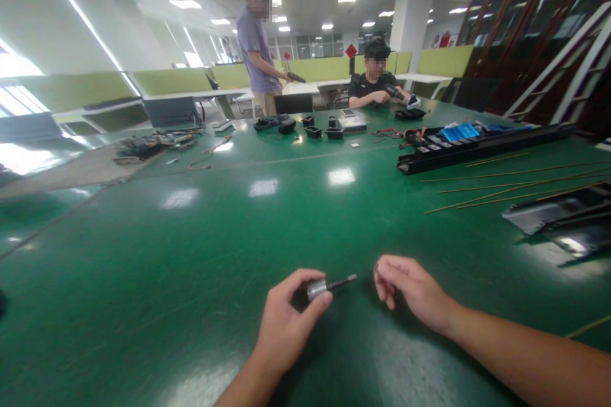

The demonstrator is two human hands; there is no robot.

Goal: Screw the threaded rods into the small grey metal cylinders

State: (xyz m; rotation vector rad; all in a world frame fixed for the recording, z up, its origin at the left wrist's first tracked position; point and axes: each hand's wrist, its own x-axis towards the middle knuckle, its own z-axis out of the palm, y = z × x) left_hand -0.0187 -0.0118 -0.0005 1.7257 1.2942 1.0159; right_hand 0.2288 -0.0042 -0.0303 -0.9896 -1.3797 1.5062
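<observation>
Between the thumb and fingers of my left hand is a short silver metal cylinder with a thin dark shaft. The shaft points right and slightly up, toward my other hand, and its tip is lighter. I cannot tell exactly what kind of part it is. A small gap to the right of the shaft's tip, my right hand is closed in a pinch. Something small and shiny may show at its fingertips, too small to name. Both hands are just above the green tabletop.
Black channels and thin rods lie to the right, with dark metal pieces nearer. Small black parts stand at the far edge. One person stands behind; another person sits holding a tool.
</observation>
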